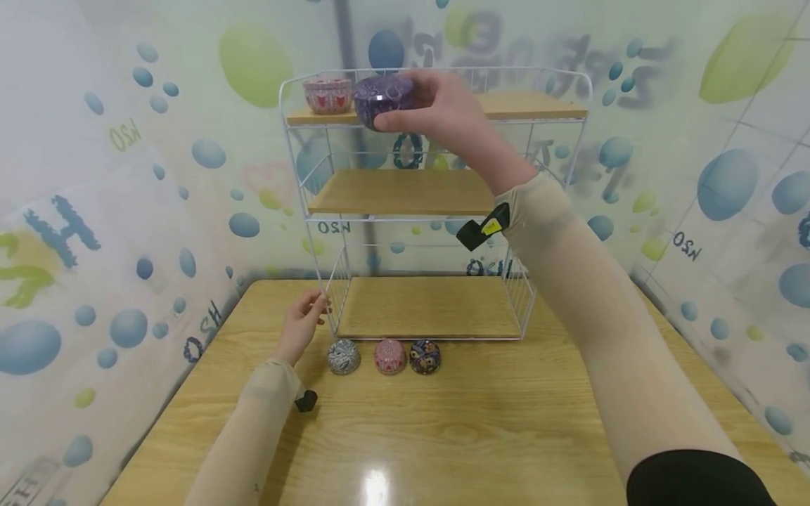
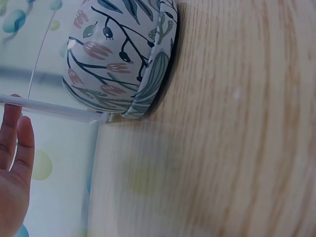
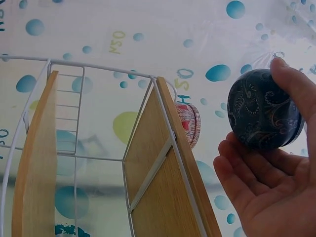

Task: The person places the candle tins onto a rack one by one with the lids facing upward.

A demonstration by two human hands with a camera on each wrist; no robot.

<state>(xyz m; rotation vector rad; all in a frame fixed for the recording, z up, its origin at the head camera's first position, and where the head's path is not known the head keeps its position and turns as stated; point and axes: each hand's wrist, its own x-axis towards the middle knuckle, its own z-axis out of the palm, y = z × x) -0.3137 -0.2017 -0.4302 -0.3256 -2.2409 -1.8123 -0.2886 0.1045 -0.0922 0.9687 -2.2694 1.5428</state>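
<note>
My right hand (image 1: 436,105) holds a dark blue paisley round tin (image 1: 380,98) between thumb and fingers, in front of the top shelf's left part. In the right wrist view the tin (image 3: 264,109) is apart from the shelf edge. A pink-and-red patterned tin (image 1: 328,96) rests at the left end of the top shelf. Low down, my left hand (image 1: 302,323) grips the left front post of the white wire rack (image 1: 314,263). On the table before the rack sit a grey leaf-patterned tin (image 1: 344,357), a pink tin (image 1: 389,356) and a dark multicoloured tin (image 1: 425,357).
The rack has three wooden boards: a top shelf (image 1: 531,105), a middle shelf (image 1: 405,191) and a bottom shelf (image 1: 430,306). It stands at the back of the wooden table (image 1: 443,429). Patterned walls (image 1: 209,190) close in the back and both sides.
</note>
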